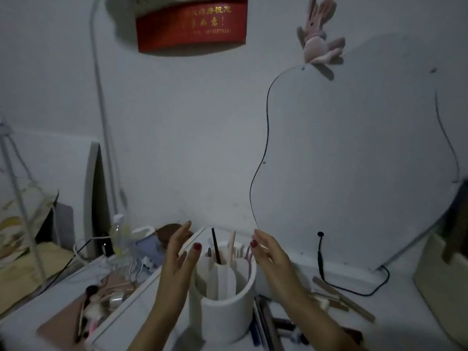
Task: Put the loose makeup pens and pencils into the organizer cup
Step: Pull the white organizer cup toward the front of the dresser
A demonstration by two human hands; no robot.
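Organizer cup between open left hand and right hand, seemingly untouched.

The scene is dim, with a cool grey-blue cast over the wall. Light comes from above and in front, for the plush rabbit and the red sign throw soft shadows down and to the side. Detail is soft and smeared throughout; the sign's lettering is barely legible. Wide-angle distortion bends the white pipe and the edges of the frame. The lower right corner falls into murk, and the pencils there look blurred.
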